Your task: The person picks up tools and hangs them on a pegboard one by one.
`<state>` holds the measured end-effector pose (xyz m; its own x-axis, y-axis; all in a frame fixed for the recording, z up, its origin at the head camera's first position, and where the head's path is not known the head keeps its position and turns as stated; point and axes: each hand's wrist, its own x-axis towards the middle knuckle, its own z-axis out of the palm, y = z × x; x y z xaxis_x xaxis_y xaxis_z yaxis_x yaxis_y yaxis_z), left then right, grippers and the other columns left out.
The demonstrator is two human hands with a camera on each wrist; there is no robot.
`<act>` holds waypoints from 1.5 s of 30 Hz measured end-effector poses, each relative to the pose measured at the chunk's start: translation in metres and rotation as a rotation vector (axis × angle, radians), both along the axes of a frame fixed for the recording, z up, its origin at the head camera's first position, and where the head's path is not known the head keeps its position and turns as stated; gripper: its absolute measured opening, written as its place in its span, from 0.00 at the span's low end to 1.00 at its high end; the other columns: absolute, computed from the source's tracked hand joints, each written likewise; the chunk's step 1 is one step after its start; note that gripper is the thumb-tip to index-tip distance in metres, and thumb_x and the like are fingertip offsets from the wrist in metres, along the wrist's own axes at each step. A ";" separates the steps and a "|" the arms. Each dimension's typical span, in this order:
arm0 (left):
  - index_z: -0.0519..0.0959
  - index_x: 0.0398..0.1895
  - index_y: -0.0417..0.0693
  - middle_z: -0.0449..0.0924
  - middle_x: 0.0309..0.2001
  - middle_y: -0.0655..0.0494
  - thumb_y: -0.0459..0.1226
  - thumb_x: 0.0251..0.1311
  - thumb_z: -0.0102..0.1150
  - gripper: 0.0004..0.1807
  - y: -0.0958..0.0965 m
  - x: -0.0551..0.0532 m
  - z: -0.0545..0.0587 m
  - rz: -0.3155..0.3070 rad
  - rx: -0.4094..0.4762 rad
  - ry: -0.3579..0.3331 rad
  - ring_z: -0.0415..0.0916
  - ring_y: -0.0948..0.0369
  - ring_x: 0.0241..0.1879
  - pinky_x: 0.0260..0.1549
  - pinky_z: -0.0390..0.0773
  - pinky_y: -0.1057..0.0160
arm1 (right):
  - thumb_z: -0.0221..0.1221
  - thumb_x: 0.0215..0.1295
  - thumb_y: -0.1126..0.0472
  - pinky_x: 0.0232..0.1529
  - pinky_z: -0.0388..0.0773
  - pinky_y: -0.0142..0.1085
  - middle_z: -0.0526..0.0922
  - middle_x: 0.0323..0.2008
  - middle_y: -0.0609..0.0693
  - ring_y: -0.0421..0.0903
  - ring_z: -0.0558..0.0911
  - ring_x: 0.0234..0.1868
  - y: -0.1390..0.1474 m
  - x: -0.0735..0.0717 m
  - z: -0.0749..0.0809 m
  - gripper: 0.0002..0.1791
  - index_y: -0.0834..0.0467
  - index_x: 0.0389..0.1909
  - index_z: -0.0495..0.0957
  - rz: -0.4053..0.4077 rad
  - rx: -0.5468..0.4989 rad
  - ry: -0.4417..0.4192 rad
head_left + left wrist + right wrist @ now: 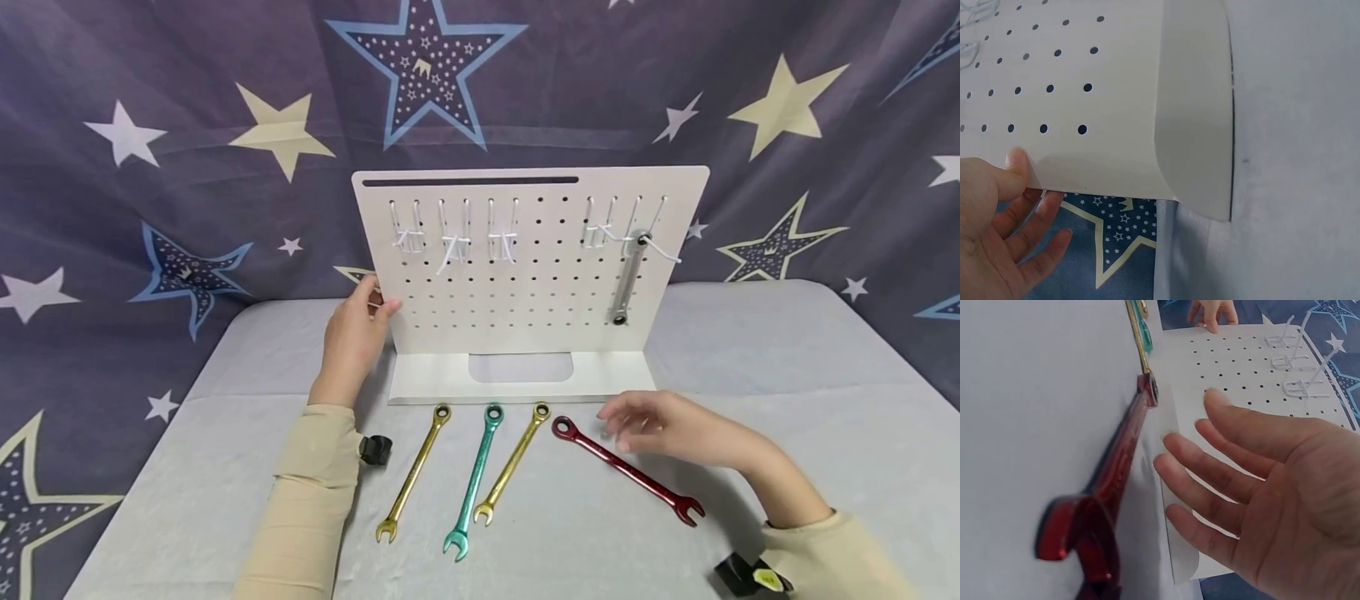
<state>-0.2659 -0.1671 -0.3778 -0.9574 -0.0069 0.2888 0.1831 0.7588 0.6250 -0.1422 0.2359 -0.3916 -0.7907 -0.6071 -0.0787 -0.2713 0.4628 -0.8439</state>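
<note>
Red wrench (pixel 623 467) on worktop (pixel 570 554), slanting far left to near right. Right hand (pixel 667 427) closest, just past its far side, loosely spread, holding nothing. Left hand (pixel 352 337) well left, pinching left edge of board (pixel 517 340).

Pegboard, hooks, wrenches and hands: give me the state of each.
Pegboard: upright on the table
Left hand: gripping the pegboard's left edge
Red wrench: lying flat, unheld
Right hand: holding nothing, near the red wrench
Green wrench: lying flat, unheld
Left gold wrench: lying flat, unheld
Right gold wrench: lying flat, unheld
Silver wrench: hanging from the rightmost hook
Other four hooks: bare
</note>
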 end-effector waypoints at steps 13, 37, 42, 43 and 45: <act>0.71 0.53 0.45 0.80 0.49 0.40 0.46 0.71 0.54 0.16 -0.002 -0.001 0.003 -0.005 -0.024 0.019 0.78 0.43 0.50 0.46 0.74 0.42 | 0.71 0.57 0.62 0.35 0.79 0.34 0.78 0.36 0.50 0.40 0.79 0.33 -0.011 0.004 -0.005 0.21 0.64 0.49 0.76 0.032 0.031 0.018; 0.70 0.51 0.45 0.81 0.48 0.40 0.45 0.71 0.55 0.15 0.000 0.006 -0.003 0.010 -0.049 0.042 0.78 0.42 0.47 0.43 0.74 0.42 | 0.71 0.52 0.68 0.31 0.76 0.32 0.77 0.27 0.40 0.35 0.74 0.29 -0.024 0.012 -0.010 0.14 0.58 0.40 0.81 -0.047 0.223 0.085; 0.69 0.49 0.44 0.81 0.48 0.40 0.45 0.71 0.55 0.15 0.001 0.004 -0.002 0.015 -0.056 0.040 0.78 0.42 0.47 0.43 0.74 0.42 | 0.70 0.51 0.70 0.30 0.75 0.31 0.76 0.26 0.40 0.35 0.74 0.29 -0.022 0.009 -0.011 0.14 0.58 0.39 0.81 -0.042 0.205 0.094; 0.69 0.49 0.44 0.81 0.48 0.40 0.45 0.71 0.55 0.14 0.001 0.004 -0.001 0.016 -0.056 0.038 0.78 0.42 0.48 0.43 0.73 0.42 | 0.69 0.51 0.71 0.30 0.75 0.31 0.76 0.26 0.41 0.35 0.74 0.28 -0.022 0.008 -0.011 0.14 0.57 0.39 0.81 -0.040 0.201 0.095; 0.69 0.49 0.44 0.81 0.49 0.40 0.45 0.71 0.55 0.15 0.002 0.003 -0.001 0.016 -0.055 0.037 0.78 0.42 0.48 0.43 0.73 0.42 | 0.68 0.50 0.72 0.29 0.75 0.31 0.76 0.26 0.41 0.35 0.75 0.28 -0.021 0.007 -0.011 0.14 0.57 0.39 0.81 -0.037 0.200 0.098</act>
<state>-0.2629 -0.1656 -0.3785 -0.9460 -0.0052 0.3242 0.1929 0.7946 0.5757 -0.1351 0.2149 -0.4024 -0.8220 -0.5575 -0.1161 -0.3273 0.6295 -0.7047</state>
